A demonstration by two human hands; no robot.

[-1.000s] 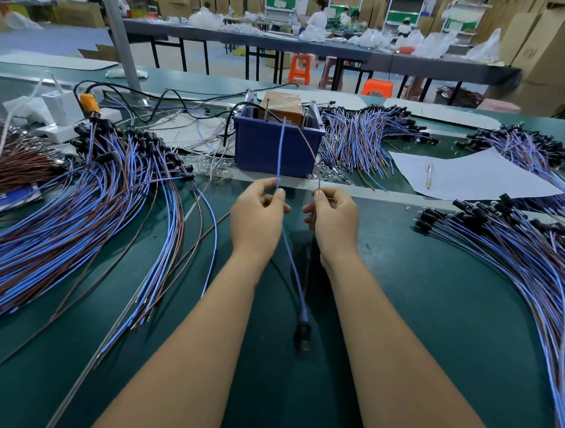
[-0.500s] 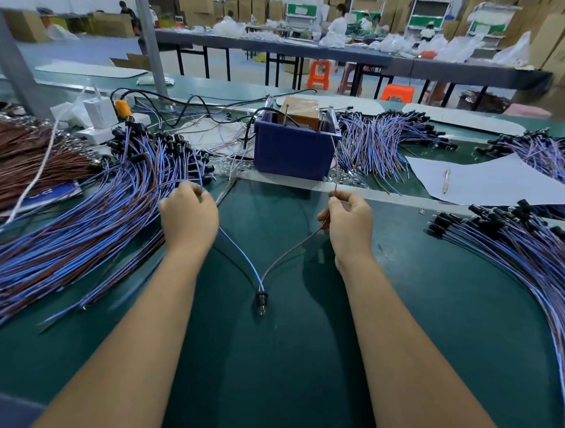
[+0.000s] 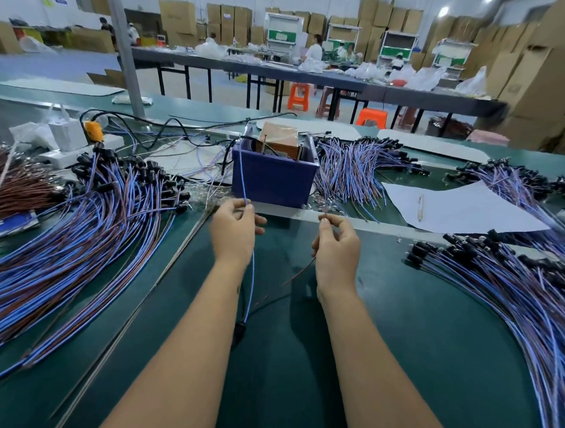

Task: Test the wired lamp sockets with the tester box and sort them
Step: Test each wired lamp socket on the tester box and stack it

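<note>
My left hand [image 3: 234,233] pinched the blue lead [image 3: 253,270] of one wired lamp socket between thumb and curled fingers; the lead's free end rose from that pinch toward the top of the blue tester box [image 3: 273,178]. My right hand [image 3: 336,247] pinched the tip of the brown lead [image 3: 296,276] of the same piece between thumb and forefinger, just in front of the pale strip [image 3: 286,214] at the box's base. Both leads ran back toward me and met at the black socket [image 3: 239,330], which hung or lay between my forearms above the green table [image 3: 414,346]; whether it touched the surface could not be told. The tester box stood beyond my hands, with a brown block [image 3: 282,140] and upright metal contacts inside it. A large fan of blue-and-brown wired sockets [image 3: 81,239] lay to the left, a second bundle [image 3: 512,292] to the right, and a third pile [image 3: 356,171] just right of the box. A white sheet [image 3: 467,210] with a pen [image 3: 420,207] on it lay at the right rear.
</note>
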